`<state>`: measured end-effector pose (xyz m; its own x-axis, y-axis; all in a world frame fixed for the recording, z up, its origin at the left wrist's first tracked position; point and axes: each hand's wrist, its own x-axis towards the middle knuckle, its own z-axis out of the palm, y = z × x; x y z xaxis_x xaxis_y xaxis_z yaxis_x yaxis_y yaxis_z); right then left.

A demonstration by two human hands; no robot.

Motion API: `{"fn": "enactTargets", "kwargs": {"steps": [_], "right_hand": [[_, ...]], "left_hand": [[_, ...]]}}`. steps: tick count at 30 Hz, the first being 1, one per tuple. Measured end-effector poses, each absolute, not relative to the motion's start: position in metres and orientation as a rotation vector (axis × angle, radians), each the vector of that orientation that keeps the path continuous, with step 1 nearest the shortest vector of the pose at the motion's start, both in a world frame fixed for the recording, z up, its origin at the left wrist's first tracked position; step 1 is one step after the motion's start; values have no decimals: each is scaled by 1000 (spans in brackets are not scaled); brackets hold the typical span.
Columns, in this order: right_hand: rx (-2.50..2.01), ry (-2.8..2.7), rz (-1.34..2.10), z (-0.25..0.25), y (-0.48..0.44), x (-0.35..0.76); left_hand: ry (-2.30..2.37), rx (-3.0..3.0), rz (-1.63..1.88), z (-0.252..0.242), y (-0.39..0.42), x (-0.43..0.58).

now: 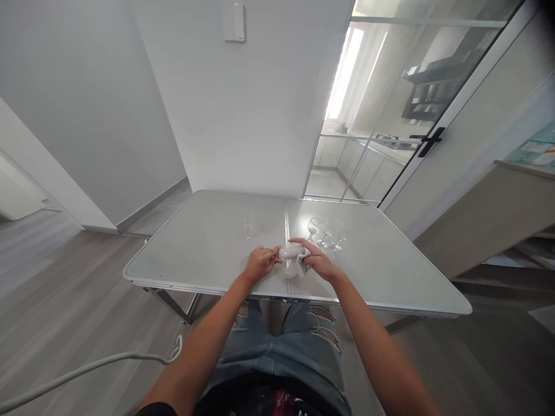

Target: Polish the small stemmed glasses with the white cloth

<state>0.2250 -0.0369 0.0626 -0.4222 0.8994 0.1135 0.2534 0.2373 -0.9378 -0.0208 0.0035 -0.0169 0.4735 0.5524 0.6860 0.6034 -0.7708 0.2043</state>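
Observation:
Near the table's front edge, a wine glass (288, 252) lies on its side between my hands. My left hand (260, 263) pinches its stem end, fingers closed. A white cloth (297, 267) is bunched in my right hand (318, 261), pressed to the bowl end of the glass; part of it hangs below. Beyond my right hand several clear stemmed glasses (324, 233) stand upright in a group. Another clear glass (248, 226) stands alone further back on the left half, its outline faint.
The white folding table (182, 248) has a metal rim and a centre seam. A wall (243, 127) rises behind it. To the right is a glass door (368, 104) with a black handle (430, 141). A pale cable (108, 361) hangs at lower left.

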Motion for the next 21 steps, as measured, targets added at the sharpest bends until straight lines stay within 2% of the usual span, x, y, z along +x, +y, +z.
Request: {"fn": "enactTargets", "kwargs": {"steps": [3,7,11,16,21], "right_hand": [[-1067,-1733,1079,58,-37,220],[-1122,-1998,903,57,-34,214],[-1157,-2121,997,64,-33,219],[-1062,-1904,1134,69,-33,225],[-1092,-1863,995,63,-27,216]], "left_hand": [[-1109,-2586,-1236,-16,3,-21],[-1117,-2592,-1186,-15,3,-21],[-1033,-2637,-1170,-16,3,-21],[-1041,-2648,-1194,-18,5,-22],[-1091,-2601,-1215,-19,6,-22]]}}
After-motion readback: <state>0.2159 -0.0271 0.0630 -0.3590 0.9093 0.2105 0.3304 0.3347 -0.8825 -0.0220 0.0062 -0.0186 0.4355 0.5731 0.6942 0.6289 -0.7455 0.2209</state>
